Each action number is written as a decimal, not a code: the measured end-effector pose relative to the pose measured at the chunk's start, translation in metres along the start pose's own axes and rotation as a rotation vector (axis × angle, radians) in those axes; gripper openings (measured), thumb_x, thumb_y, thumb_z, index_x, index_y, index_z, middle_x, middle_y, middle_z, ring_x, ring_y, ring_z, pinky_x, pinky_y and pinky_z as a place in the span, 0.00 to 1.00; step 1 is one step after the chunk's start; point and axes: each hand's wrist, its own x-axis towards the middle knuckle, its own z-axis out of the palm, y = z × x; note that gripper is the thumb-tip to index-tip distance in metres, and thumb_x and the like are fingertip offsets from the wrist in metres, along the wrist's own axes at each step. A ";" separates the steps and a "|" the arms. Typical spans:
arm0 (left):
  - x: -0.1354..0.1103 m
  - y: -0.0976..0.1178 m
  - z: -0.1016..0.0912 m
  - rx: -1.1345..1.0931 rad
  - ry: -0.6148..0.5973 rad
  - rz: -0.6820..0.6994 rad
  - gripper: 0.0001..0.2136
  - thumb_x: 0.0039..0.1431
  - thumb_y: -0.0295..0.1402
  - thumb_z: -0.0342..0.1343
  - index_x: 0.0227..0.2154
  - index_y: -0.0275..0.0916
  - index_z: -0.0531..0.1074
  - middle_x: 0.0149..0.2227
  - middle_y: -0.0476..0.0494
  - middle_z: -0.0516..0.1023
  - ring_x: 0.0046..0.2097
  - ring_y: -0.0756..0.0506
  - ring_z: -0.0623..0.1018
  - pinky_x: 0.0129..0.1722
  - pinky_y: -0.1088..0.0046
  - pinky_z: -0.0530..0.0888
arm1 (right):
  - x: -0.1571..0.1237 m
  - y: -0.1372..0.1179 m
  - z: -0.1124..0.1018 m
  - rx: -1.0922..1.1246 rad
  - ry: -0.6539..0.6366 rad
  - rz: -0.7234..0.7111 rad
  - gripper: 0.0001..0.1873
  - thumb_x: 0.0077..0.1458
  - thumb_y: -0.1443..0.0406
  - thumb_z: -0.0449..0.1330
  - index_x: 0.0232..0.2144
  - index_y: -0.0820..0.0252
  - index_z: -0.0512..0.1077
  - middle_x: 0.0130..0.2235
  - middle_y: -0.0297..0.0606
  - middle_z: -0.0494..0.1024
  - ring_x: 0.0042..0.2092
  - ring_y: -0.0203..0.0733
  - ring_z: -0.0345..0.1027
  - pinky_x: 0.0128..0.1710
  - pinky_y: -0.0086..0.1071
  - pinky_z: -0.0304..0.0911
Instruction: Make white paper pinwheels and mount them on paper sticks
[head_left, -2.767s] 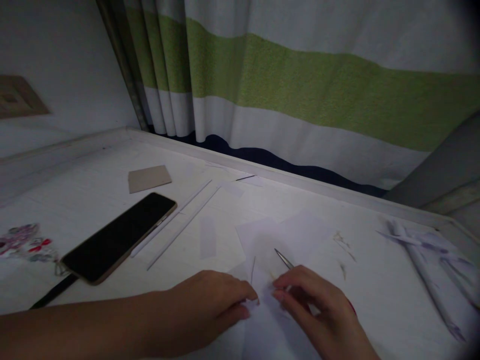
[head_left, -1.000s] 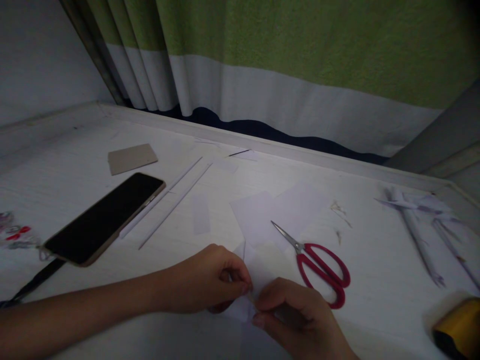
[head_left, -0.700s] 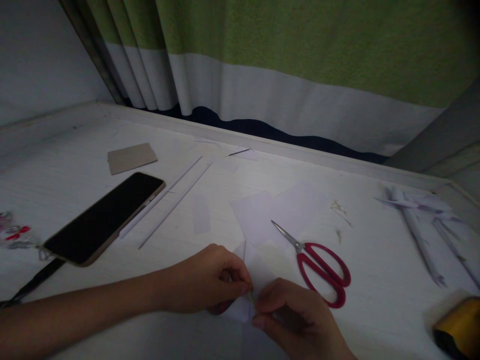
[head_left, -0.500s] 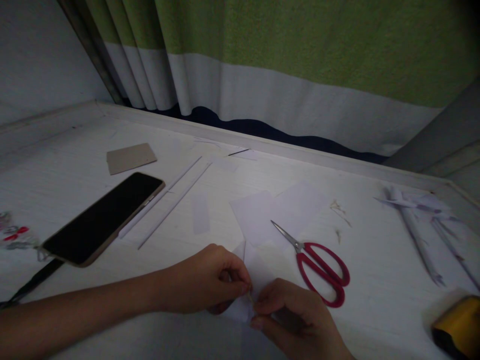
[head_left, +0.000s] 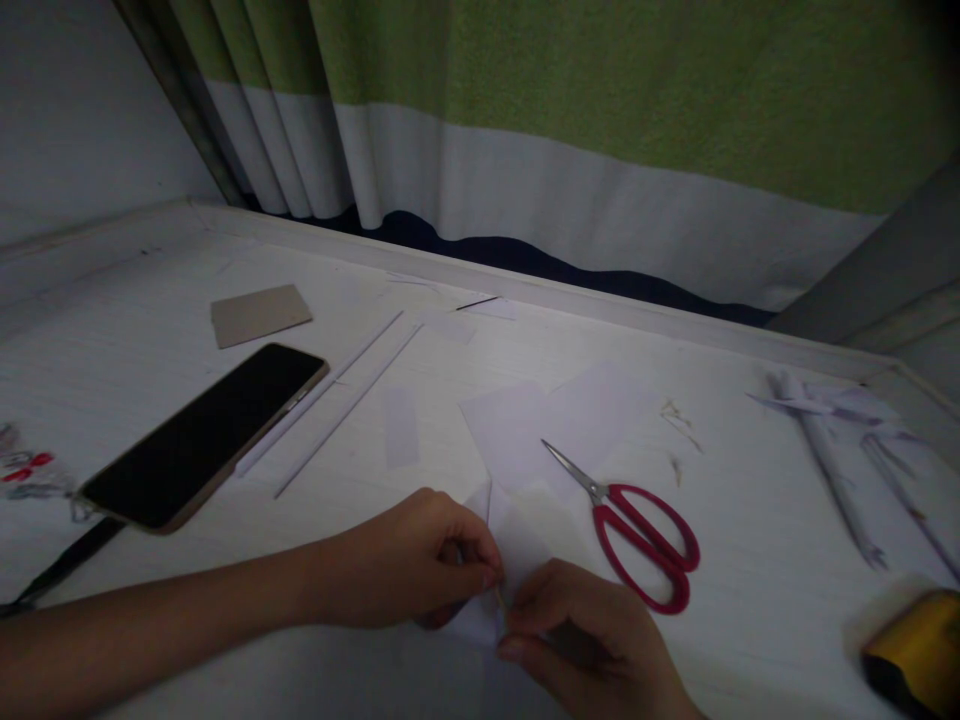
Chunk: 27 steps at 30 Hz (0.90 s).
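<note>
Head view: two thin white rolled-paper sticks (head_left: 349, 410) lay left, looking finished. Left hand (head_left: 439, 563) and right hand (head_left: 581, 628) pinched a thin pale strip (head_left: 500, 597) over white paper, seemingly unfinished; red-handled steel scissors (head_left: 598, 494) sat idle, right.

Dim, cool light; table (head_left: 540, 350) palest beyond the scissors (head_left: 643, 540), greyer and shadowed nearer than them. Thin strip (head_left: 500, 597) left of scissors too soft to make out. Paper roll (head_left: 834, 480) right of scissors blurred. Corner far above-right of scissors blackened.
</note>
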 end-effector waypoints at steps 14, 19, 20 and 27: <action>-0.001 -0.003 0.000 0.017 -0.009 0.038 0.09 0.52 0.31 0.47 0.27 0.34 0.71 0.14 0.55 0.61 0.18 0.55 0.61 0.16 0.84 0.57 | 0.003 0.000 -0.001 0.008 -0.030 -0.019 0.02 0.41 0.74 0.62 0.21 0.66 0.72 0.23 0.43 0.75 0.26 0.38 0.70 0.24 0.27 0.65; 0.001 -0.003 0.001 0.031 0.018 0.038 0.07 0.50 0.28 0.48 0.24 0.34 0.70 0.16 0.54 0.63 0.19 0.55 0.62 0.16 0.84 0.57 | 0.002 0.003 0.000 0.034 -0.028 0.020 0.04 0.40 0.76 0.61 0.21 0.66 0.72 0.23 0.42 0.75 0.26 0.37 0.69 0.25 0.27 0.65; 0.001 -0.003 0.001 0.028 0.014 0.035 0.07 0.51 0.28 0.48 0.24 0.34 0.70 0.16 0.54 0.62 0.19 0.55 0.62 0.16 0.84 0.56 | 0.002 0.003 0.001 0.034 -0.029 0.020 0.04 0.40 0.76 0.61 0.21 0.66 0.72 0.23 0.42 0.75 0.26 0.37 0.69 0.24 0.27 0.65; 0.001 -0.001 -0.003 -0.002 -0.021 0.010 0.08 0.52 0.31 0.48 0.28 0.34 0.71 0.13 0.55 0.60 0.17 0.56 0.61 0.15 0.84 0.57 | 0.003 0.000 0.000 -0.016 -0.020 -0.063 0.04 0.40 0.75 0.62 0.21 0.66 0.71 0.22 0.42 0.75 0.25 0.37 0.70 0.23 0.26 0.66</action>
